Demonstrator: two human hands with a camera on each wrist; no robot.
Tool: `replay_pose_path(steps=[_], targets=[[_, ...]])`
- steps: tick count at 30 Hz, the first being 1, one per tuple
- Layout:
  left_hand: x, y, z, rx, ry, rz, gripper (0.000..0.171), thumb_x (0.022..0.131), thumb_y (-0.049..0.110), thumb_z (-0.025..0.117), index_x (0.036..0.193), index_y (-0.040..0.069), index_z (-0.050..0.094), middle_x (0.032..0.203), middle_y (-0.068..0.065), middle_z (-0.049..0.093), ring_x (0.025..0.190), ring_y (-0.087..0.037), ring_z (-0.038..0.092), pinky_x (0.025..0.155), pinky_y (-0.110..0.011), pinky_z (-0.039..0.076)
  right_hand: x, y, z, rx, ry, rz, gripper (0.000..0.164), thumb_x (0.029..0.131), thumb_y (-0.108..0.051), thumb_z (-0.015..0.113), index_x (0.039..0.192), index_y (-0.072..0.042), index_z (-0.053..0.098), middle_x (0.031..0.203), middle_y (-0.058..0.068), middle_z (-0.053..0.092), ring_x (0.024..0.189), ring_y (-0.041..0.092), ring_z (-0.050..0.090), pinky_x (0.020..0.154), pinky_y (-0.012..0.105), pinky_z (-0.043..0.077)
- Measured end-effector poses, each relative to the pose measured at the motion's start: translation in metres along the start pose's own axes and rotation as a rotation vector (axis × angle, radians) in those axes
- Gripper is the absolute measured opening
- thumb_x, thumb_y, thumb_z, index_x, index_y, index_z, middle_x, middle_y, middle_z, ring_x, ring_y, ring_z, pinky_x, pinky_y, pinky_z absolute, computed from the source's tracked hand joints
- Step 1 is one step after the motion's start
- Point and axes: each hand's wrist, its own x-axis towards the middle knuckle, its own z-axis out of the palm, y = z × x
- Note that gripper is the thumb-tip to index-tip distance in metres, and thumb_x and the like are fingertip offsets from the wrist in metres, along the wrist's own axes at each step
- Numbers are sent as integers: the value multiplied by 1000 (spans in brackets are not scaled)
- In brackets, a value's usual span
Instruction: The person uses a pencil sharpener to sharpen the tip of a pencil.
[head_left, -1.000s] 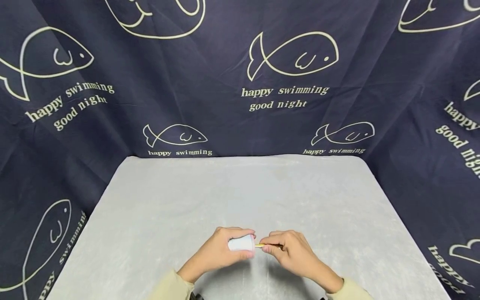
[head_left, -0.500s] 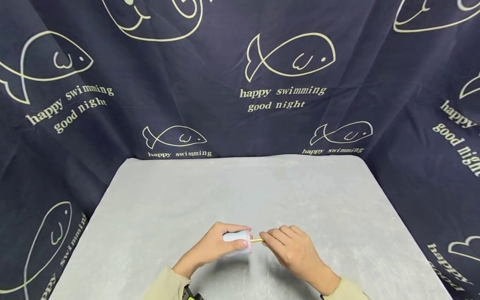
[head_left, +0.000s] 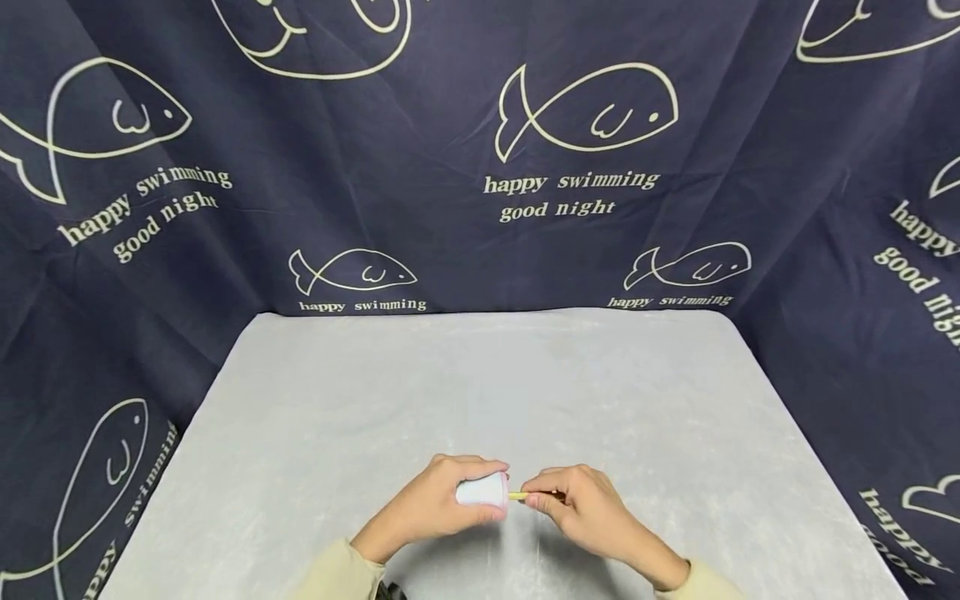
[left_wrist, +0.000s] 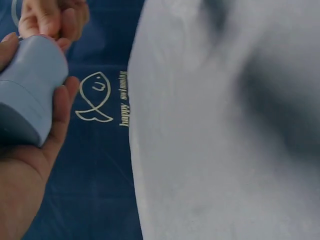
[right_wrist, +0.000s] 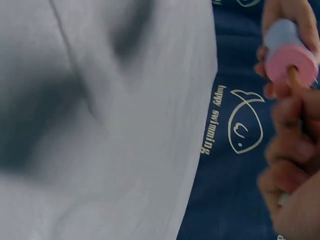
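A light-blue, waisted cylindrical pencil sharpener (head_left: 480, 490) lies sideways in my left hand (head_left: 429, 505), just above the table. Thumb and fingers grip it from both sides. Its pink end (right_wrist: 281, 64) has a round hole and faces right, as the right wrist view shows. A yellow pencil (head_left: 518, 496) stands in that hole, so its tip is hidden. My right hand (head_left: 588, 510) pinches the pencil close to the hole between thumb and index finger, the other fingers curled. In the left wrist view the sharpener's blue body (left_wrist: 37, 75) slants up toward the right hand.
A pale grey cloth covers the table (head_left: 495, 383), with shadows of both hands below them. A dark blue curtain (head_left: 450, 208) printed with fish and lettering hangs behind and at both sides.
Half a second ago my right hand was rolled over with its knuckles up; now it has turned back, thumb visible, as one second ago. The sharpener has shifted slightly right and down.
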Motion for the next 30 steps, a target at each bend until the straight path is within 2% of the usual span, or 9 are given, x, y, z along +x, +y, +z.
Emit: replay_pose_path(steps=[1, 3, 5, 7, 12, 17, 23, 27, 30], targets=[[0, 0, 1, 30, 8, 15, 48, 85, 31, 72, 125, 6, 62, 112, -4, 69, 81, 0, 58, 75, -20, 46, 0, 0, -1, 23, -21, 44, 14, 92, -24, 62, 94, -19, 75, 73, -13, 63, 49, -9, 33, 43, 15, 32], [0, 0, 2, 65, 23, 19, 50, 86, 35, 70, 126, 6, 61, 112, -3, 69, 80, 0, 57, 77, -21, 44, 1, 2, -1, 7, -14, 38, 13, 91, -23, 62, 95, -18, 74, 76, -14, 64, 50, -9, 35, 44, 15, 33], [1, 0, 1, 50, 32, -7, 51, 87, 38, 68, 127, 7, 61, 112, -3, 69, 76, 0, 56, 74, -21, 44, 1, 6, 1, -82, 65, -65, 10, 90, -21, 64, 96, -19, 72, 76, -15, 62, 54, -9, 41, 46, 13, 36], [3, -1, -1, 10, 40, -40, 51, 86, 39, 69, 126, 8, 62, 110, -5, 69, 72, 0, 54, 66, -20, 47, 2, 11, 4, -210, 174, -211, 9, 93, -19, 62, 98, -18, 69, 79, -15, 62, 59, -7, 45, 50, 11, 37], [6, -3, -10, -154, 35, -127, 42, 86, 29, 71, 122, 8, 65, 100, -11, 70, 72, -5, 55, 62, -21, 48, 7, 20, 10, -509, 385, -525, 25, 102, -19, 43, 101, -10, 67, 88, -7, 63, 66, 5, 53, 57, 15, 41], [7, -5, -14, -284, -5, -143, 38, 87, 23, 69, 120, 3, 66, 99, -15, 69, 77, -9, 58, 66, -22, 49, 13, 19, 11, -593, 542, -687, 28, 101, -17, 45, 94, -7, 70, 83, -3, 65, 63, 9, 55, 55, 16, 39], [7, -7, -14, -417, -15, -174, 38, 89, 23, 67, 119, -1, 65, 105, -19, 69, 81, -7, 60, 71, -21, 50, 23, 8, 10, -666, 700, -779, 28, 99, -12, 48, 85, -8, 72, 74, -3, 65, 58, 10, 53, 53, 16, 35], [7, -7, -13, -470, -41, -171, 43, 89, 28, 68, 119, -3, 64, 109, -22, 68, 83, -5, 62, 73, -21, 50, 25, 4, 11, -680, 720, -787, 32, 100, -20, 48, 80, -10, 71, 68, -6, 59, 52, 5, 41, 48, 12, 25], [6, -7, -12, -475, -63, -141, 44, 89, 26, 68, 121, -3, 63, 112, -25, 66, 85, -5, 63, 75, -21, 51, 23, 3, 13, -670, 678, -733, 36, 101, -28, 46, 78, -14, 69, 64, -10, 52, 49, 2, 33, 45, 10, 19]])
